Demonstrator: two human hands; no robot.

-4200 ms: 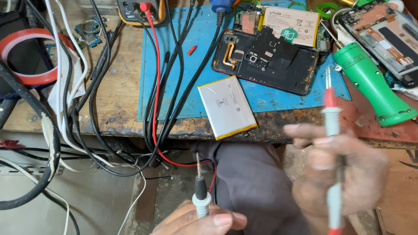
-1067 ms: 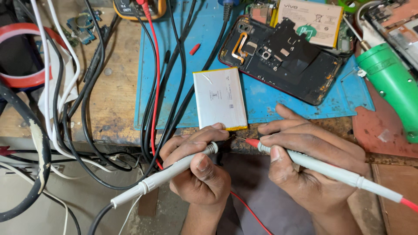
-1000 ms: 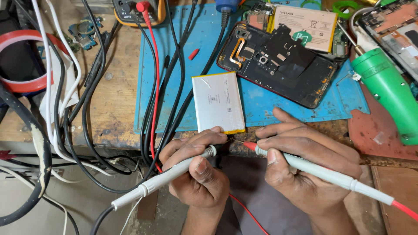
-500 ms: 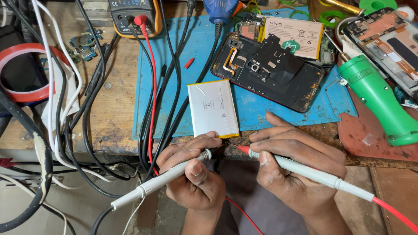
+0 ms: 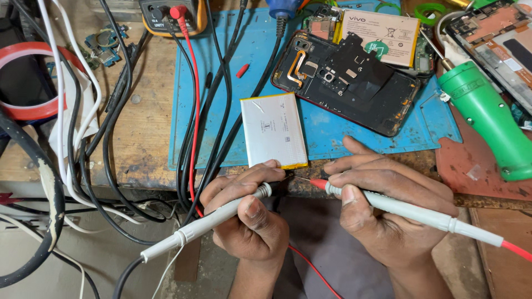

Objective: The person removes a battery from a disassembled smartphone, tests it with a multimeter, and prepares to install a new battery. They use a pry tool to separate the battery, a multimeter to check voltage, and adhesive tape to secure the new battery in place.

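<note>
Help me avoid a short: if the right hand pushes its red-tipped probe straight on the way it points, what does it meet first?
Probably the black tip of the other probe in the left hand: the right hand aims its red-tipped probe leftward, just below the silver battery. Depth is unclear; it might touch the battery's lower edge instead.

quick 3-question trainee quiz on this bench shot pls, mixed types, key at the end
1. True or false: the left hand holds the red-tipped probe.
2. The loose silver battery lies on: A) blue mat B) bare wood C) opened phone.
3. Which hand grips the black-tipped probe?

Key: 1 false, the right hand holds it. 2 A. 3 left.
</note>
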